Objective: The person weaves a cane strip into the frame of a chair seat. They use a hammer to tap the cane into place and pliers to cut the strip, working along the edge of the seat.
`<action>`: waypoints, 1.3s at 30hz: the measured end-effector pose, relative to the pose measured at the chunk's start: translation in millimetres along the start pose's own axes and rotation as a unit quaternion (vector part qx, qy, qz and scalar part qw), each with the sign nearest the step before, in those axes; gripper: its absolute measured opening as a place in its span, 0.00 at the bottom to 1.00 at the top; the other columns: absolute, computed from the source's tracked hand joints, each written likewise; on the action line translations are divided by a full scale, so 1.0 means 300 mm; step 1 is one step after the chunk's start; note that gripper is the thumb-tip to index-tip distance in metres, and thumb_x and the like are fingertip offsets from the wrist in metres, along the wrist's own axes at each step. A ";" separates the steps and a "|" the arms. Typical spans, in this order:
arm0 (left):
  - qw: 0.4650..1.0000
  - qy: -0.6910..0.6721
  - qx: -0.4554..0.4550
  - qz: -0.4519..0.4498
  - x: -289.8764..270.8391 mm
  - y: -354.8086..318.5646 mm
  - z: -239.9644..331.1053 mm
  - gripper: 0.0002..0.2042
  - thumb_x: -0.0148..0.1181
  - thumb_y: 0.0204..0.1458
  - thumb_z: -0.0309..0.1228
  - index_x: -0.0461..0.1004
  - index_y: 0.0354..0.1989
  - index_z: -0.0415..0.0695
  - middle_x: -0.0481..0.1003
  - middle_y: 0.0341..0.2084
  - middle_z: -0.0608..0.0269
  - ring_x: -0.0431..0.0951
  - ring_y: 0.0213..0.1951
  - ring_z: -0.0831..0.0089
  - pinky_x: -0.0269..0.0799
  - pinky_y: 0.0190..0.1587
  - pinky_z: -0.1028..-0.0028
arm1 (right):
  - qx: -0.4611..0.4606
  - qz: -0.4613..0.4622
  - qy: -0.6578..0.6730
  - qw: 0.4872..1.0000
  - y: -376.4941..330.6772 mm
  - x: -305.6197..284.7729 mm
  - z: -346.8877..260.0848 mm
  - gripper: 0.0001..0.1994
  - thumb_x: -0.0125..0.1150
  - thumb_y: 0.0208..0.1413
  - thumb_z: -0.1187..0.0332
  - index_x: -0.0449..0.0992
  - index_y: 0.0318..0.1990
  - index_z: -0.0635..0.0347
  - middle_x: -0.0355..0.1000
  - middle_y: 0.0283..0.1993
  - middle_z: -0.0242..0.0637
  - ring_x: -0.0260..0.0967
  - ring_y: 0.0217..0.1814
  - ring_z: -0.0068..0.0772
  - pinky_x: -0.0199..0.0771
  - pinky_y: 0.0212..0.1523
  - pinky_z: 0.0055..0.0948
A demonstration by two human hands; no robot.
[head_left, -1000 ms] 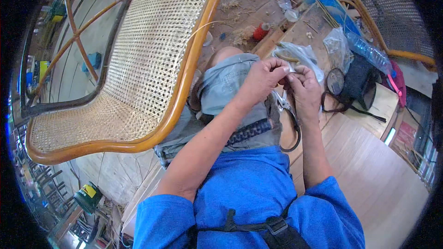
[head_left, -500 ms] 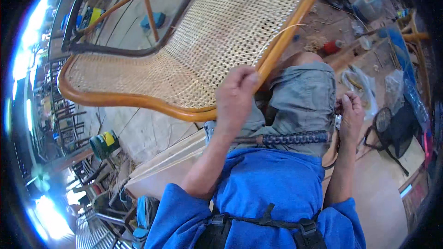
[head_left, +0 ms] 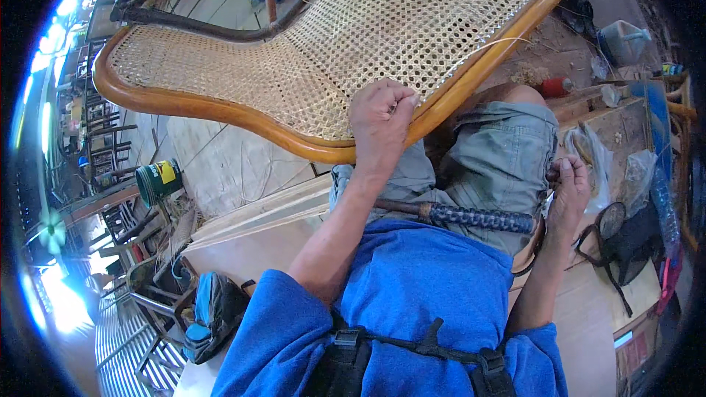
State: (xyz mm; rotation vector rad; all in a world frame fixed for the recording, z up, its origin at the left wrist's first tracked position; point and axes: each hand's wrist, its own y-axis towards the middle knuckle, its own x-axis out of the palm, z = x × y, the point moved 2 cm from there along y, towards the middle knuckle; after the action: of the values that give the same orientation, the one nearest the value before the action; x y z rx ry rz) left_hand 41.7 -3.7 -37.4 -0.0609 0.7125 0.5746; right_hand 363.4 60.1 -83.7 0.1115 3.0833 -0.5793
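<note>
A chair frame of curved orange-brown rattan (head_left: 448,103) lies tilted across my lap and beyond it, filled with woven cane webbing (head_left: 346,37). My left hand (head_left: 382,129) is closed over the frame's near edge, fingers curled where the webbing meets the rail; whatever they pinch is too small to make out. From the rail farther up, a thin loose cane strand (head_left: 507,40) sticks out. Beside my right thigh, my right hand (head_left: 570,187) is closed with thumb and finger together, and its contents are hidden. A tool with a dark blue wrapped handle (head_left: 482,218) lies across my lap.
Clear plastic bags (head_left: 592,162) and a black mesh item (head_left: 632,246) with straps lie at my right. A red bottle (head_left: 553,87) and a whitish jug (head_left: 625,40) are farther off. Pale boards (head_left: 257,220), a green bucket (head_left: 158,181) and a backpack (head_left: 213,309) are at my left.
The view has shifted, so the chair frame sits higher and the boards show more. My left hand has turned, its fingers curling tighter at the rail. The right hand stays closed beside my thigh.
</note>
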 end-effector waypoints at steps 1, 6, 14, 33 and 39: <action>1.000 -0.001 -0.001 -0.003 0.000 -0.001 0.003 0.04 0.60 0.45 0.27 0.76 0.28 0.40 0.73 0.30 0.61 0.71 0.38 0.69 0.66 0.43 0.72 | -0.003 -0.010 0.010 1.000 0.006 -0.006 0.012 0.07 0.56 0.57 0.67 0.71 0.39 0.58 0.71 0.31 0.29 0.64 0.29 0.18 0.65 0.32 0.18; 0.999 0.030 0.018 0.005 0.010 -0.009 -0.010 0.04 0.61 0.44 0.26 0.76 0.28 0.41 0.73 0.30 0.60 0.71 0.38 0.67 0.66 0.43 0.71 | -0.005 -0.019 0.029 0.999 0.014 -0.002 0.019 0.07 0.56 0.57 0.68 0.71 0.38 0.60 0.70 0.31 0.29 0.64 0.30 0.17 0.65 0.33 0.18; 0.988 0.125 0.082 0.040 0.015 -0.025 0.008 0.04 0.60 0.45 0.24 0.73 0.29 0.39 0.72 0.31 0.58 0.71 0.39 0.64 0.65 0.46 0.68 | 0.016 -0.024 0.038 0.999 0.023 0.002 0.024 0.06 0.55 0.57 0.68 0.71 0.38 0.60 0.69 0.31 0.28 0.63 0.30 0.17 0.65 0.34 0.17; 0.977 0.168 0.125 0.032 0.036 -0.035 0.019 0.03 0.60 0.43 0.23 0.72 0.27 0.41 0.71 0.31 0.55 0.71 0.36 0.59 0.66 0.41 0.65 | -0.116 -0.146 -0.024 0.982 0.103 0.235 -0.236 0.05 0.52 0.57 0.72 0.71 0.39 0.62 0.69 0.30 0.28 0.63 0.30 0.15 0.64 0.32 0.16; 0.962 0.205 0.176 0.036 0.041 -0.042 0.027 0.04 0.59 0.44 0.23 0.70 0.29 0.41 0.71 0.30 0.55 0.71 0.36 0.58 0.66 0.40 0.63 | -0.157 -0.249 -0.064 0.954 0.074 0.383 -0.228 0.05 0.52 0.55 0.73 0.71 0.38 0.63 0.69 0.30 0.29 0.64 0.31 0.17 0.66 0.33 0.17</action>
State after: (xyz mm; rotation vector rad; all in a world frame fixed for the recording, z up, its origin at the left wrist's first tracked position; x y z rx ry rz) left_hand 60.5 -6.5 -40.9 0.1827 1.2163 0.5013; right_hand 251.0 113.5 -29.8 -0.6898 3.0148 -0.0759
